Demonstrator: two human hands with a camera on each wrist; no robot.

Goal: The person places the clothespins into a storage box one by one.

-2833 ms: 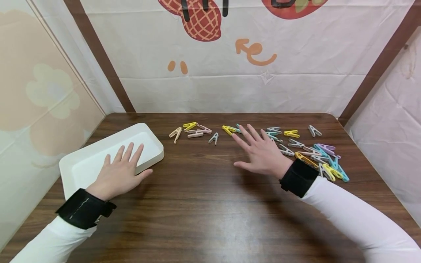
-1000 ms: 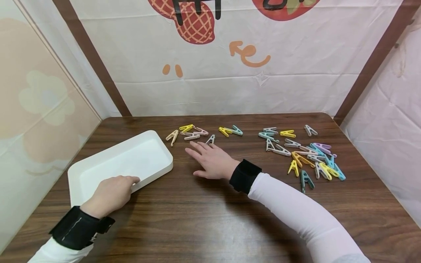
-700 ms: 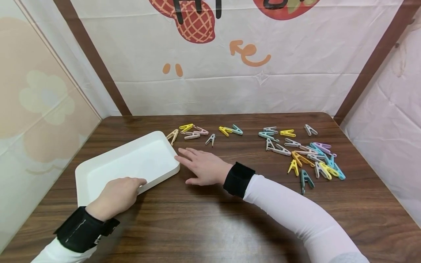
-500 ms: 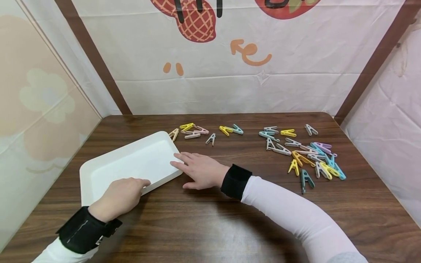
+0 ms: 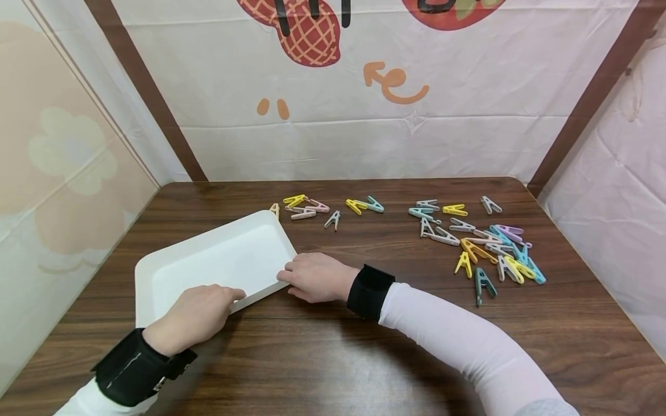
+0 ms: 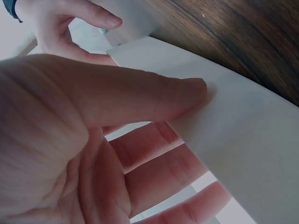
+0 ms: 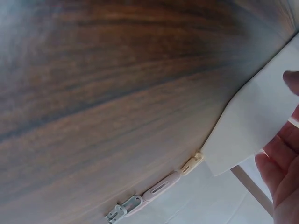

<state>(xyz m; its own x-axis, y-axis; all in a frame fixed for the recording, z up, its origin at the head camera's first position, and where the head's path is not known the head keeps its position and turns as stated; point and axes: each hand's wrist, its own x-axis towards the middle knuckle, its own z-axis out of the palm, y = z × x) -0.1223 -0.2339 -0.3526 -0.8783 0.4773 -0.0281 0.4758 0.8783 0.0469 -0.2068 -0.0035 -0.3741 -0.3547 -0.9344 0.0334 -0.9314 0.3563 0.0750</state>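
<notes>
The white tray (image 5: 224,254) lies on the left half of the worktop (image 5: 390,358), slantwise, one short end towards the left edge and its long near wall facing the person. Nothing shows on its bare floor. The left hand (image 5: 198,315) pinches that near wall, thumb flat against the outside and fingers over the rim within; the right hand (image 5: 317,277) pinches it likewise by the corner nearest the worktop's middle. Two holds set apart along one side probably keep the tray from swivelling, and thumbs outside let the thin wall serve as a handle.

Just beyond the tray's far corner stands a cream clothespin (image 5: 275,210), partly hidden by it; whether they touch I cannot tell. Next to it, near the far edge, a yellow clothespin (image 5: 295,200) leads a loose group with pink and grey ones. The thickest heap, around an orange clothespin (image 5: 474,251), sits towards the right edge, well apart from both hands, with a dark green clothespin (image 5: 479,289) on its near side. Their scattered angles suggest they were dropped rather than arranged.
</notes>
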